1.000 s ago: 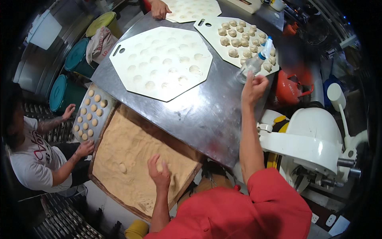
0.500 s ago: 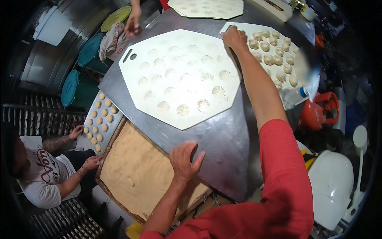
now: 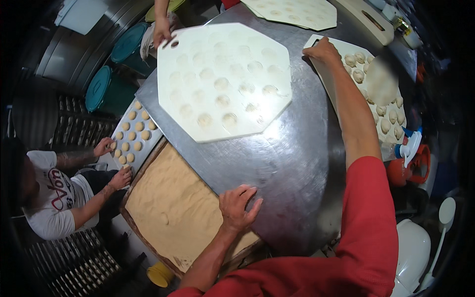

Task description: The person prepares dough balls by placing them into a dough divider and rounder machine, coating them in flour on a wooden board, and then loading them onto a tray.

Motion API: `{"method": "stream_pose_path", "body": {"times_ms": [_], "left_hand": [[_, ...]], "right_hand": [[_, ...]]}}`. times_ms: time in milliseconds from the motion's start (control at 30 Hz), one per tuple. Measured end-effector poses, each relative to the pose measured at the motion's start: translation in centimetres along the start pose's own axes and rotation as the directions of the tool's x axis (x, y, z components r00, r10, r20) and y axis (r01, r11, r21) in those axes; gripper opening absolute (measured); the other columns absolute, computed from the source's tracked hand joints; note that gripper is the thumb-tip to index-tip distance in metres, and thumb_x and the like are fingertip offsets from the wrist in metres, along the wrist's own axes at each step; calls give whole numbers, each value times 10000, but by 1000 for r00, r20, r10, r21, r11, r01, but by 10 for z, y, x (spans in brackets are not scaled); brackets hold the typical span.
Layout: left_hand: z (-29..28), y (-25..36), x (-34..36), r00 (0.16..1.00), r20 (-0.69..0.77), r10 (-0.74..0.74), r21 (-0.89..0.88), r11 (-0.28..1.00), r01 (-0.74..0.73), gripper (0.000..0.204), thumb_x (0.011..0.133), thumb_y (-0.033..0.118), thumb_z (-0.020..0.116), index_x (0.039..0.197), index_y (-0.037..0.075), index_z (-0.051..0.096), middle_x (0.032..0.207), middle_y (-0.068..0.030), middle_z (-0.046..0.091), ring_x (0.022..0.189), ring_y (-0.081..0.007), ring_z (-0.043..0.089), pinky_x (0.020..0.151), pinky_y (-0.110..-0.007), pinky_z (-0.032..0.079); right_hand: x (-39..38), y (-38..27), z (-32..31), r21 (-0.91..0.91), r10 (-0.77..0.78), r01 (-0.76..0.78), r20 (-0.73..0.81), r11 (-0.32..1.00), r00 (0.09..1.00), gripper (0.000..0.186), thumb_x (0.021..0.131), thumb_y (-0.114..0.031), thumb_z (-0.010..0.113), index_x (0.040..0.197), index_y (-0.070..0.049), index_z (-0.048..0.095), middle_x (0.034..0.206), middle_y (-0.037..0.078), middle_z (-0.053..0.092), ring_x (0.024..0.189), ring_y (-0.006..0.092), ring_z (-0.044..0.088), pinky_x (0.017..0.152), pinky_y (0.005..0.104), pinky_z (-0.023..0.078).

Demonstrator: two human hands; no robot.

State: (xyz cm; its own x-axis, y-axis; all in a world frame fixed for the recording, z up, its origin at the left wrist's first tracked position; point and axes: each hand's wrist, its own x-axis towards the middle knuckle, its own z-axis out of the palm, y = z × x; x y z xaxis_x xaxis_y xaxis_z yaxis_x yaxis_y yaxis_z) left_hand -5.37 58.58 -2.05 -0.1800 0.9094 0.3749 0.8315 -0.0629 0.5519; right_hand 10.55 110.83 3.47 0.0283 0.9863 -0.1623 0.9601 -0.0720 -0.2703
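Observation:
On the right of the metal table, my right hand [image 3: 324, 51] is closed round the handle end of a white board [image 3: 345, 46]. Rows of pleated dough balls [image 3: 358, 75] sit on that board; a pale blurred round shape covers some of them. My left hand [image 3: 238, 208] is open, fingers spread, by the table's near edge beside a wooden-framed tray [image 3: 148, 163] of tan powder. A large white eight-sided board [image 3: 225, 84] with round hollows and no dough on it lies farther off. Another person's hand [image 3: 162, 32] grips its far left corner.
A seated person [image 3: 59, 193] at the left handles a sheet tray [image 3: 136, 131] of round dough pieces. More white hollowed boards [image 3: 297, 14] lie at the table's far edge. Lidded green bins [image 3: 99, 89] stand left; an orange-red object [image 3: 419, 166] and plastic bottle [image 3: 389, 150] are right.
The large hollowed board has moved away toward the far left, and the other person's hand now holds its corner. My view has shifted. My right hand stays on the dough board's handle.

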Motion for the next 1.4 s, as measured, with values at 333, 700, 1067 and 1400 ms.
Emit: {"method": "stream_pose_path", "body": {"times_ms": [333,700,1067,1400], "left_hand": [[-17,11,-18,999,-23,-23,-4,1000,23,441,723,211,844,1116,122,667,1094,-36,673,903,-241,600,779,-372,407],[-74,15,-69,983,-105,-150,-344,933,105,495,809,171,783,1262,78,604,1138,-99,640,946,-232,604,844,-360,461],[-172,-95,-158,563,478,-674,-804,-78,590,481,1071,359,451,1392,2,463,1341,-124,564,1121,-202,587,940,-343,509],[-145,-78,-193,716,489,-498,-819,20,573,253,1040,136,456,1252,-3,453,1074,-145,649,846,-215,706,650,-326,631]], "right_hand": [[-94,-59,36,43,-371,369,108,928,922,958,628,-475,803,1347,49,448,1199,250,678,1102,382,671,947,469,521],[-344,-129,77,150,-738,723,138,675,660,832,611,-444,839,1224,14,513,1011,271,698,970,447,673,843,486,533],[-642,-49,99,153,-907,899,173,410,384,590,698,-371,835,1128,-71,563,1035,140,617,925,353,564,801,461,416],[-807,101,135,912,190,-407,409,-49,893,267,1038,-337,564,1112,-83,531,1037,62,624,988,154,614,932,380,498]]}}
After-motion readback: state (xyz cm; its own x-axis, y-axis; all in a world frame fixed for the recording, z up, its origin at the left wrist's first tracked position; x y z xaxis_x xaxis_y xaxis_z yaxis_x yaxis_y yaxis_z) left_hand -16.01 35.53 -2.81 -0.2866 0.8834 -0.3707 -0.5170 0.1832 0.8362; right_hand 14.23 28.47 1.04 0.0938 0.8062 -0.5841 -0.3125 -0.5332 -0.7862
